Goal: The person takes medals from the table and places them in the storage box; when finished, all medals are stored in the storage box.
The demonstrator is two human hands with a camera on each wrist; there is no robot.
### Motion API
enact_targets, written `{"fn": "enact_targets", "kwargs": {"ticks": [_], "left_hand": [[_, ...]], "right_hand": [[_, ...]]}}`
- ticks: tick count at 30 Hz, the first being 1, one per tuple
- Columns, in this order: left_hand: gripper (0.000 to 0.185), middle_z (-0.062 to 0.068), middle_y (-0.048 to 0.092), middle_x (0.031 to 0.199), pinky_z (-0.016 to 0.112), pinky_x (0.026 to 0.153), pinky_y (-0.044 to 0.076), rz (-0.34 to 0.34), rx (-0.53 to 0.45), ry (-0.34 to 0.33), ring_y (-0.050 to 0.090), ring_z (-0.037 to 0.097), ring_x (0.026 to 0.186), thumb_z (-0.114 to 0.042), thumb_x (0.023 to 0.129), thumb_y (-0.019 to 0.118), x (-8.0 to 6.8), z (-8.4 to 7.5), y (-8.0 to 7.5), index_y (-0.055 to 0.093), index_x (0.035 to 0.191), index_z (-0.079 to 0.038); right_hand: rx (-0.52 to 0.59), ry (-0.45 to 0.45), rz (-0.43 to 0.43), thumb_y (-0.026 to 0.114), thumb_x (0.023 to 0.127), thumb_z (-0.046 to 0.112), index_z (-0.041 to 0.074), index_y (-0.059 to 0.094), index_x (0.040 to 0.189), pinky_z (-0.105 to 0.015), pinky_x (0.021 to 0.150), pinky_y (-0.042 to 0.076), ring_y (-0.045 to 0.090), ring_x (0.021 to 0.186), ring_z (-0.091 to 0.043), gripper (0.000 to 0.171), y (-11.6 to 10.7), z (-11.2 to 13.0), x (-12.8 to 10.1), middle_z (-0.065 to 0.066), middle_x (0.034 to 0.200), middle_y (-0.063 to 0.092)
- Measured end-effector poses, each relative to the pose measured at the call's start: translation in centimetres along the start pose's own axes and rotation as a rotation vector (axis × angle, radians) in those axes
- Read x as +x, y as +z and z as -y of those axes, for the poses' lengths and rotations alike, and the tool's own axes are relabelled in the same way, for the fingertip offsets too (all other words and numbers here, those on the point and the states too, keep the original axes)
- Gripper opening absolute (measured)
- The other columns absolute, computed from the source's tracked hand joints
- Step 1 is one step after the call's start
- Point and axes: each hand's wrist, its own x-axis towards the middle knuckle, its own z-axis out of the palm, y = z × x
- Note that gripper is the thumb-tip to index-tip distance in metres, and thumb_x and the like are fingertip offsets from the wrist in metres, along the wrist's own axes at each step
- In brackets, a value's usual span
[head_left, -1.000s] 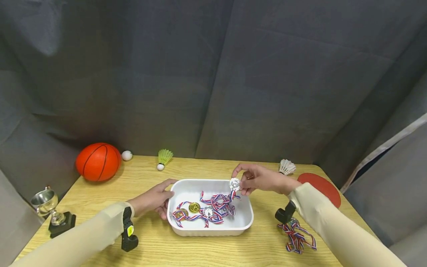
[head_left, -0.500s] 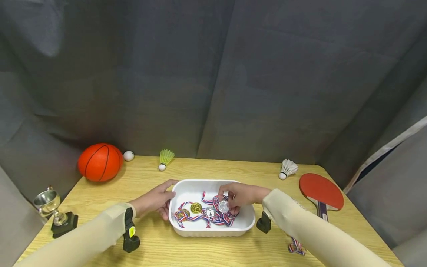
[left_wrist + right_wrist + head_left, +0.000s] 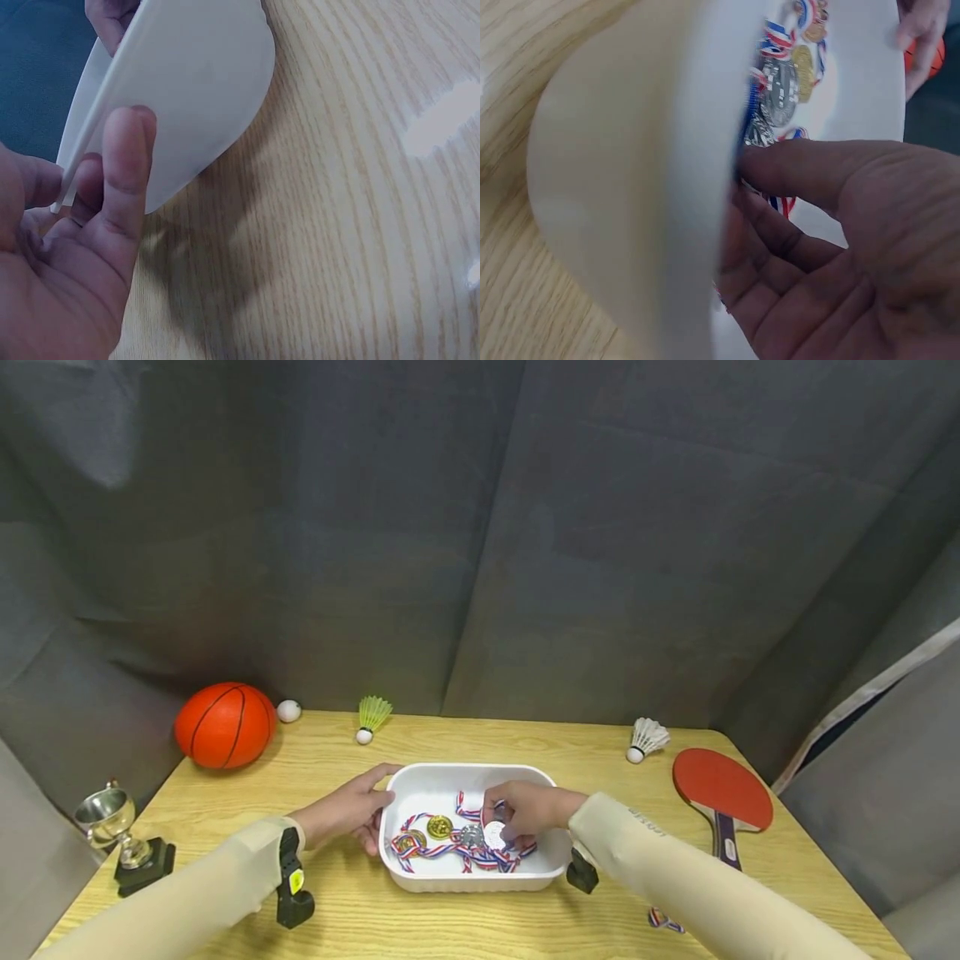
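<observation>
A person's right hand [image 3: 525, 814] reached into a white tray [image 3: 431, 785] at the middle of the wooden tabletop [image 3: 525, 739], fingers curled onto a silver medal [image 3: 494, 835] among ribboned medals. The left hand [image 3: 348, 810] gripped the tray's left rim, thumb and fingers closed round it.

A light wooden table [image 3: 615, 910] fills the near ground. Dark grey creased cloth [image 3: 480, 543] hangs behind and on both sides.

Medals [image 3: 457, 839] in tray [image 3: 431, 781], mid-table [image 3: 480, 739]
</observation>
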Motion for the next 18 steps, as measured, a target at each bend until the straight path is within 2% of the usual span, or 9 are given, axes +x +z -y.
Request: {"fn": "enact_targets", "kwargs": {"ticks": [4, 9, 18], "left_hand": [[0.053, 0.013, 0.06, 0.079, 0.027, 0.052, 0.063, -0.004, -0.007, -0.004, 0.061, 0.014, 0.056, -0.015, 0.113, 0.038, 0.02, 0.07, 0.03, 0.027, 0.165, -0.016], [0.053, 0.014, 0.061, 0.08, 0.026, 0.051, 0.062, -0.009, -0.009, -0.004, 0.061, 0.014, 0.056, -0.016, 0.113, 0.038, 0.06, 0.1, 0.03, 0.026, 0.165, -0.015], [0.053, 0.012, 0.059, 0.08, 0.025, 0.051, 0.061, 0.008, -0.001, 0.006, 0.06, 0.014, 0.057, -0.016, 0.113, 0.037, 0.03, 0.19, -0.13, 0.025, 0.165, -0.016]], "right_hand": [[-0.085, -0.01, -0.02, 0.074, 0.086, -0.008, 0.007, 0.066, 0.097, -0.017, 0.058, 0.041, 0.05, 0.07, -0.011, 0.02, 0.28, 0.11, 0.29, -0.001, 0.079, 0.054], [-0.161, 0.018, -0.033, 0.079, 0.087, -0.002, 0.012, 0.065, 0.095, -0.022, 0.067, 0.046, 0.054, 0.078, -0.012, 0.021, 0.43, 0.39, 0.46, 0.0, 0.084, 0.059], [-0.158, 0.05, -0.025, 0.079, 0.088, -0.002, 0.012, 0.064, 0.096, -0.024, 0.068, 0.049, 0.056, 0.079, -0.013, 0.021, 0.36, 0.83, 0.37, 0.0, 0.086, 0.061]]}}
